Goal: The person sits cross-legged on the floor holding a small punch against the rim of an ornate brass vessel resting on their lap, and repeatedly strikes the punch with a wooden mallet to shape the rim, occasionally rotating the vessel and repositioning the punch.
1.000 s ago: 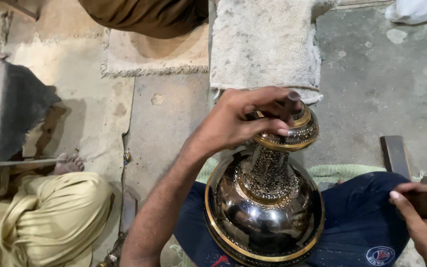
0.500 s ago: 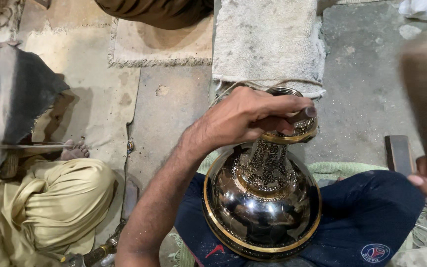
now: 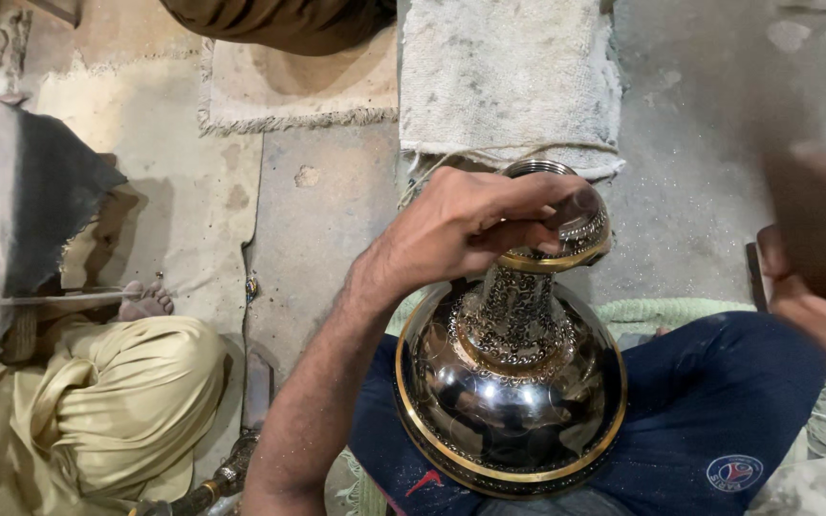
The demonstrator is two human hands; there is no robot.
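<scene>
Vase (image 3: 510, 382) on our lap, neck gripped
Our left hand (image 3: 461, 229) wraps its rim; our right hand (image 3: 815, 277), blurred, grip unclear, hovers right, bare floor (image 3: 327, 210) left, towel (image 3: 509, 76) just beyond

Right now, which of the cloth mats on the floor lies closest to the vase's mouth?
The grey, rough-textured mat, directly above the shiny dark metal vase; its frayed edge nearly meets the mouth. The beige fringed mat lies further left.
</scene>
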